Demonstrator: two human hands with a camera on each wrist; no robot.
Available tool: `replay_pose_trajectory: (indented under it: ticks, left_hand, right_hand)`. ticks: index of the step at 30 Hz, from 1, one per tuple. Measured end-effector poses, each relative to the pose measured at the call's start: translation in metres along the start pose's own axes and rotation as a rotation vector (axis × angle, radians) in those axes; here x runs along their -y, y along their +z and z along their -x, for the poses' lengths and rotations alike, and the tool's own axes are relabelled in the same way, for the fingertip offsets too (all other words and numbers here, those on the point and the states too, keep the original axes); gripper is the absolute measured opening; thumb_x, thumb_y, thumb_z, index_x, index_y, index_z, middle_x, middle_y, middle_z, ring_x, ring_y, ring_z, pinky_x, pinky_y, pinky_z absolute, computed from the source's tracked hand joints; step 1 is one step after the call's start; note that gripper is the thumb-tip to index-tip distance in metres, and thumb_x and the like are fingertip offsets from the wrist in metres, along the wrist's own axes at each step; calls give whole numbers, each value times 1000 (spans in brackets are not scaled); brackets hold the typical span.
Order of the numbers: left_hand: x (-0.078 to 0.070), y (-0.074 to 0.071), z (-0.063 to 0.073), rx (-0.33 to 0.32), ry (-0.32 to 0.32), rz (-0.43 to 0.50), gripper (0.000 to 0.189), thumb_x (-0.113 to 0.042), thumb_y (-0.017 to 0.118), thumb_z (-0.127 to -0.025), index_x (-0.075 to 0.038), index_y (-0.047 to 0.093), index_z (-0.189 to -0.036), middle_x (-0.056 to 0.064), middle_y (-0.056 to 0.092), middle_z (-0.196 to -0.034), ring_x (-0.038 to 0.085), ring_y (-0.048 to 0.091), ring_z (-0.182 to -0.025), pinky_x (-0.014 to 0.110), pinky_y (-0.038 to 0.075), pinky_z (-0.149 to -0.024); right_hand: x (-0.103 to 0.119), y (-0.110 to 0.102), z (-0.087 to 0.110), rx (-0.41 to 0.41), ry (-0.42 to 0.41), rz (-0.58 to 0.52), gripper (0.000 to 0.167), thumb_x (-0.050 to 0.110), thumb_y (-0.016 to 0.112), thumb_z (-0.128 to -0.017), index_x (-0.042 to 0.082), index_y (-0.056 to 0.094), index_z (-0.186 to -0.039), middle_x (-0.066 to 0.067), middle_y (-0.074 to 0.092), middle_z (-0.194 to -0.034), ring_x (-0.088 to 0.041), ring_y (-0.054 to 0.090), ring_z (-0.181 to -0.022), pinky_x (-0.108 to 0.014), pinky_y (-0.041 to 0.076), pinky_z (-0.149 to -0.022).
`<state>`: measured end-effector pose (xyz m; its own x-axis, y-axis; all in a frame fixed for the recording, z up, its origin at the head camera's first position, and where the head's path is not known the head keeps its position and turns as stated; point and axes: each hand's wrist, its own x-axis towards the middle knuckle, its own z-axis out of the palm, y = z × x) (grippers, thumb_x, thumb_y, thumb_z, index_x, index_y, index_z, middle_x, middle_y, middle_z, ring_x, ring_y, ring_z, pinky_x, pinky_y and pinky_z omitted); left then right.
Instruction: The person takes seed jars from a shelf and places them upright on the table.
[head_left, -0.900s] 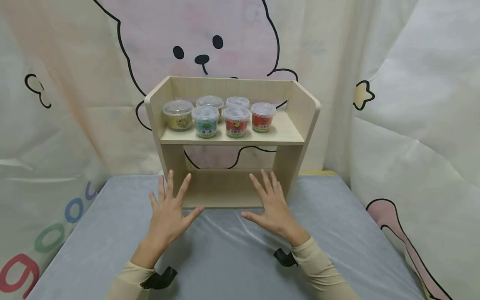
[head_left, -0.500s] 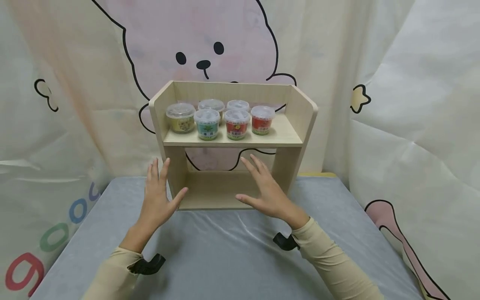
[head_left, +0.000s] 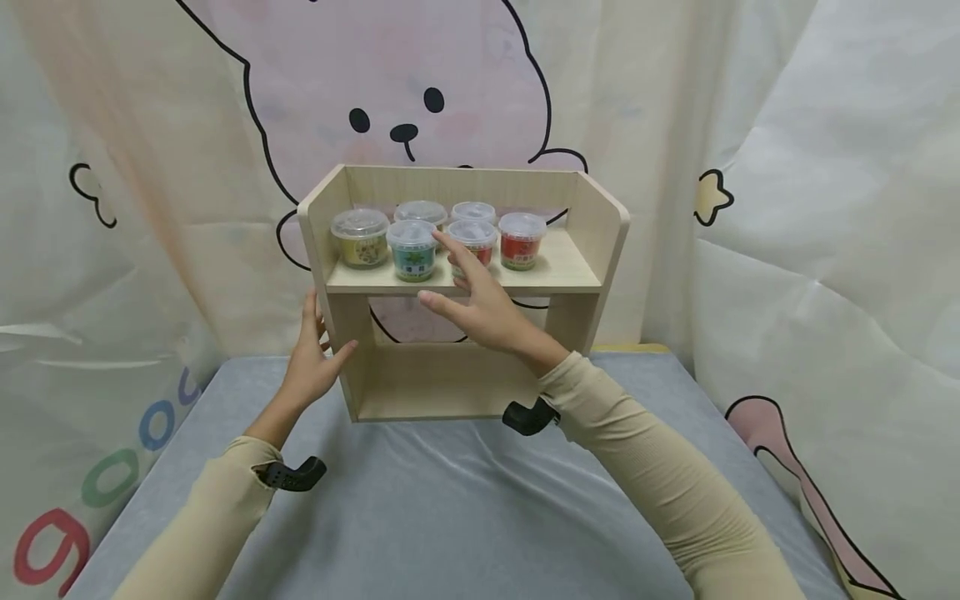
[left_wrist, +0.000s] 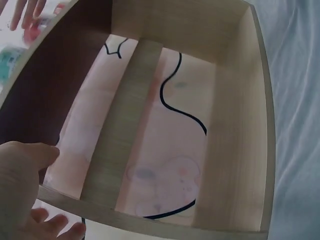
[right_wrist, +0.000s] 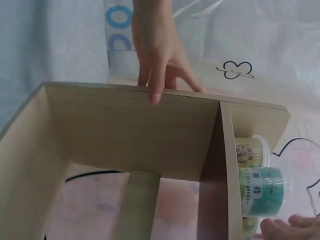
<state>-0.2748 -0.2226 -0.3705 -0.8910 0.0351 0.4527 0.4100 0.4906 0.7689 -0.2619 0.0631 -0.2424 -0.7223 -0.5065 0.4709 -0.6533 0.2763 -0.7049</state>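
Note:
A pale wooden two-tier shelf (head_left: 465, 289) bears several small lidded plastic cups on its upper board. My left hand (head_left: 307, 367) holds the shelf's left side panel, thumb on the inner side and fingers outside, as the right wrist view also shows. In front of the upper board, my right hand (head_left: 483, 308) reaches with fingers extended and holds nothing. Its index fingertip is beside the teal-labelled cup (head_left: 412, 254); whether they touch I cannot tell. That hand partly covers a red-labelled cup (head_left: 474, 233).
Another red-labelled cup (head_left: 521, 242) stands to the right, a wider yellowish cup (head_left: 360, 239) to the left. Two more cups are behind the front ones. A grey-blue cloth (head_left: 450, 508) covers the table, with a printed curtain (head_left: 637, 100) behind. Both wrists wear black mounts.
My left hand has moved from in front of the shelf to its left side panel. The right hand has risen and moved left to the cups. The cups stay in place.

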Motion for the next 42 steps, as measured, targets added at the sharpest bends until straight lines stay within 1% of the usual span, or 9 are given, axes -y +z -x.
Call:
replay_pose_trajectory:
  ticks: [4, 7, 10, 14, 19, 24, 32, 39, 42]
  left_hand:
    - [4, -2, -6, 45, 17, 32, 99, 1, 61, -97, -31, -6, -163, 30, 31, -159, 55, 39, -142, 72, 38, -109]
    - [4, -5, -10, 65, 7, 6, 96, 4, 58, -97, -29, -4, -163, 33, 34, -155, 56, 42, -139, 70, 40, -108]
    - [3, -7, -13, 83, 2, -11, 95, 7, 54, -97, -25, -5, -163, 35, 32, -156, 58, 40, -139, 69, 41, -107]
    - [5, -10, -17, 125, 11, -20, 96, 8, 53, -97, -23, -9, -163, 35, 26, -159, 60, 38, -139, 69, 42, -106]
    - [7, -16, -19, 182, -9, -34, 102, 8, 55, -97, -32, -13, -162, 30, 20, -164, 58, 33, -143, 69, 37, -111]
    - [7, -19, -20, 219, 1, -28, 103, 9, 55, -96, -33, -13, -162, 28, 19, -165, 59, 33, -143, 69, 34, -113]
    - [5, -22, -24, 253, 23, -41, 103, 10, 56, -95, -27, -12, -163, 34, 24, -160, 61, 42, -135, 69, 43, -106]
    - [1, -23, -24, 296, -5, -26, 95, 6, 53, -99, -26, -10, -163, 38, 27, -157, 63, 43, -133, 65, 56, -87]
    - [1, -25, -22, 306, -24, -17, 93, 4, 52, -100, -27, -10, -163, 38, 27, -157, 63, 41, -134, 64, 57, -86]
  right_hand:
    - [2, 5, -14, -41, 93, -59, 77, 25, 65, -98, 18, 23, -162, -12, 23, -169, -37, 31, -153, -51, 37, -120]
    - [4, 9, -21, -62, 131, -61, 77, 28, 64, -98, 20, 22, -162, -15, 26, -167, -36, 33, -152, -50, 38, -120]
    - [6, 13, -27, -63, 165, -39, 79, 30, 64, -98, 24, 20, -163, -14, 25, -168, -35, 33, -153, -51, 37, -121]
    - [7, 18, -35, -58, 213, 12, 85, 33, 65, -98, 26, 12, -164, -8, 19, -171, -31, 24, -156, -52, 27, -126]
    - [6, 23, -44, -30, 265, 17, 88, 37, 60, -100, 25, 1, -164, -4, 6, -173, -24, 10, -160, -48, 15, -130]
    - [3, 26, -54, -12, 288, -18, 84, 36, 55, -103, 23, -2, -164, -5, 3, -173, -24, 6, -160, -48, 12, -130]
    - [-3, 24, -63, -29, 303, -18, 74, 37, 45, -107, 22, 0, -164, -6, 6, -173, -22, 8, -160, -45, 14, -131]
    - [-3, 23, -67, -40, 297, -14, 71, 35, 48, -106, 18, 9, -163, -9, 14, -171, -22, 14, -159, -45, 18, -130]
    - [-2, 24, -68, -41, 300, 4, 70, 36, 53, -105, 17, 16, -161, -9, 20, -169, -23, 21, -157, -45, 22, -129]
